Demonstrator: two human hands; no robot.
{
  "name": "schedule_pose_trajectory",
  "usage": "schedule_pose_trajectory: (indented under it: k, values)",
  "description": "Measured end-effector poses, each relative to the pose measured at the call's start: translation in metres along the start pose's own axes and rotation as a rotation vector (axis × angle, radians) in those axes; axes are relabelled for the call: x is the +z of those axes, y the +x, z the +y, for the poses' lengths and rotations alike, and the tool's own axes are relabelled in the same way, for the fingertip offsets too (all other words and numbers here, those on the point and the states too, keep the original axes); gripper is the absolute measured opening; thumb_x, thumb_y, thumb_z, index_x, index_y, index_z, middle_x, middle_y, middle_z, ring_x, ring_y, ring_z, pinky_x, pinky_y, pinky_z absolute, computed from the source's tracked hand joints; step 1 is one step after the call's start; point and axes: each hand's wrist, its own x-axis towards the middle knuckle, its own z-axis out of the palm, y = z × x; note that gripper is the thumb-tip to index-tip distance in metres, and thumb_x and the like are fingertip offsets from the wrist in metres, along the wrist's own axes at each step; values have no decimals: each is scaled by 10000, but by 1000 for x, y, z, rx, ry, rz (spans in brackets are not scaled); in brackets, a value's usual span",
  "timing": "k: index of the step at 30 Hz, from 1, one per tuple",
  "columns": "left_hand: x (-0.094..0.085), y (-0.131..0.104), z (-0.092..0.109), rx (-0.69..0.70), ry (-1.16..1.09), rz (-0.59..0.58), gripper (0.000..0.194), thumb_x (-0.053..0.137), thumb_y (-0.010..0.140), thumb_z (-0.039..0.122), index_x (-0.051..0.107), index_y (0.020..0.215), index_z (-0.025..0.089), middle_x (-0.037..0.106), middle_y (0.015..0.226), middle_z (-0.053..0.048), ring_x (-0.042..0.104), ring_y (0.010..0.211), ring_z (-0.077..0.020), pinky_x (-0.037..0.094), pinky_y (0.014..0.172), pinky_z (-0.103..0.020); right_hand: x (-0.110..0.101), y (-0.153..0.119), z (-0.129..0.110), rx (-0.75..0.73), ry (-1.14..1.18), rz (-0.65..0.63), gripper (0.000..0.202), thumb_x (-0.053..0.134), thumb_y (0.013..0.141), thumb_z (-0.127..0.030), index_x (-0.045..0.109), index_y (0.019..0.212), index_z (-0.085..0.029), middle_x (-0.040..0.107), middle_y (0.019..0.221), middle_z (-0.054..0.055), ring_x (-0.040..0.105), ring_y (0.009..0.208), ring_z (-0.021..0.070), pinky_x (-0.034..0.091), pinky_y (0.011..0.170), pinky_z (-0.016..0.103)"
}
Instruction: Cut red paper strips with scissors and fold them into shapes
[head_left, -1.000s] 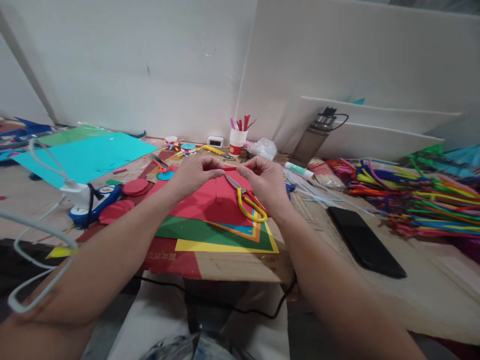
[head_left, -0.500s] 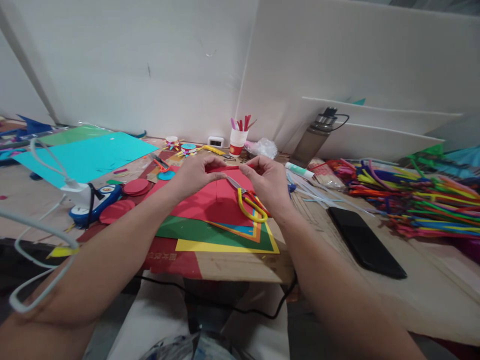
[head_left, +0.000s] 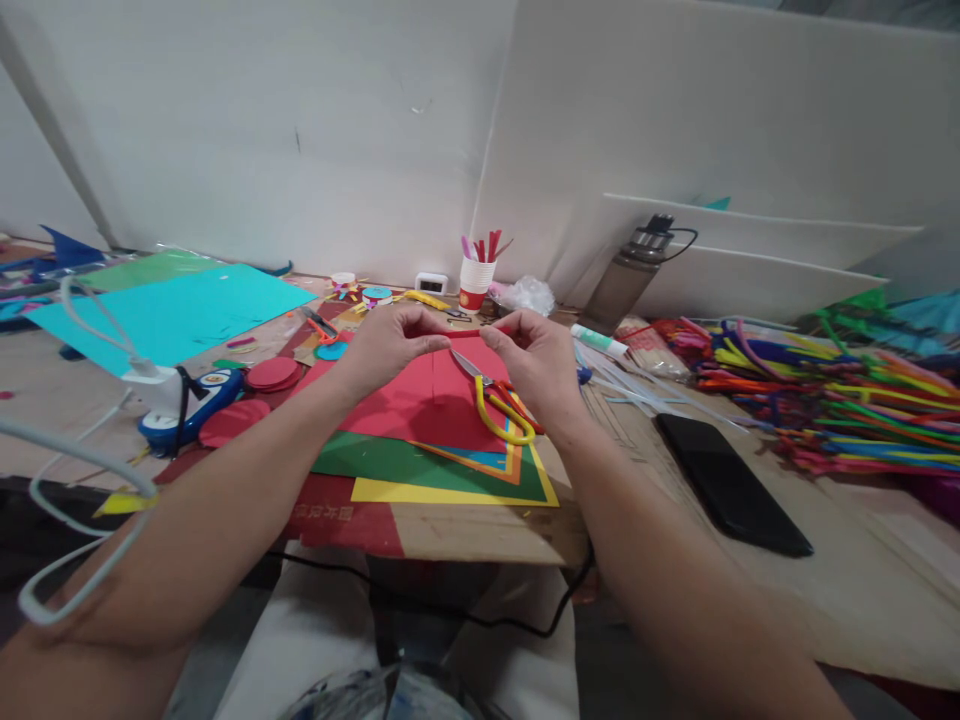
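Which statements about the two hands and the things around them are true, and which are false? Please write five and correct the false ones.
1. The left hand and the right hand hold a thin red strip between them. True.
2. The yellow-handled scissors are in the right hand. False: they lie on the red paper.
3. The black phone lies to the right of the red paper. True.
4. The white-and-red cup is empty. False: red and pink sticks stand in it.
5. Red discs lie to the left of the red paper. True.
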Motion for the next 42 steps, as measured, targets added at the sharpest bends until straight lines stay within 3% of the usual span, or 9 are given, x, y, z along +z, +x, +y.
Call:
schedule_pose_trajectory:
  k: [17, 27, 42]
  values:
    - [-1, 0, 0, -21, 1, -43, 209, 713, 739, 358, 701, 724, 150, 681, 728, -40, 584, 685, -135, 455, 677, -283, 1, -1, -2, -2, -25, -15, 140, 667, 794, -277, 640, 714, -166, 579, 609, -20, 482, 574, 110, 376, 569, 258]
    - [3, -1, -4, 43, 50, -164, 315, 705, 763, 442, 722, 910, 164, 729, 865, -50, 635, 792, -158, 479, 732, -285, 5, -3, 5, -72, -86, -48, 155, 656, 813, -298, 629, 739, -165, 619, 665, 1, 505, 591, 117, 404, 598, 267]
    - [4, 0, -6, 1, 57, -109, 176, 666, 779, 332, 723, 759, 166, 714, 722, -27, 624, 687, -136, 465, 664, -263, 5, -3, 3, -24, -33, -57, 157, 659, 813, -293, 636, 728, -163, 584, 622, -18, 476, 572, 105, 373, 569, 255]
